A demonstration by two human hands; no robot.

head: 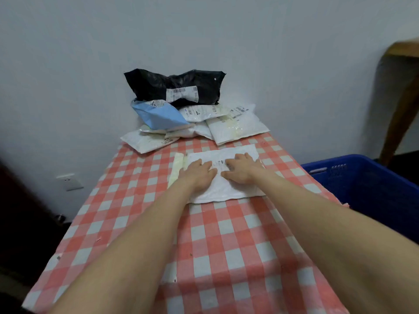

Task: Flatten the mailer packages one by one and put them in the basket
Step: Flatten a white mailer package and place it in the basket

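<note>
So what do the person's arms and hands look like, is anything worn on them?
Nothing worn that shows. Both forearms are bare right up to the bottom edge of the picture, with no sleeves in sight. The left hand and right hand have no gloves, and no rings, watch or bracelets show.

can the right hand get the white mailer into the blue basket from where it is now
Probably yes. The right hand lies flat on the white mailer, and the blue basket stands open on that same side, just off the table edge. Nothing lies between them.
</note>
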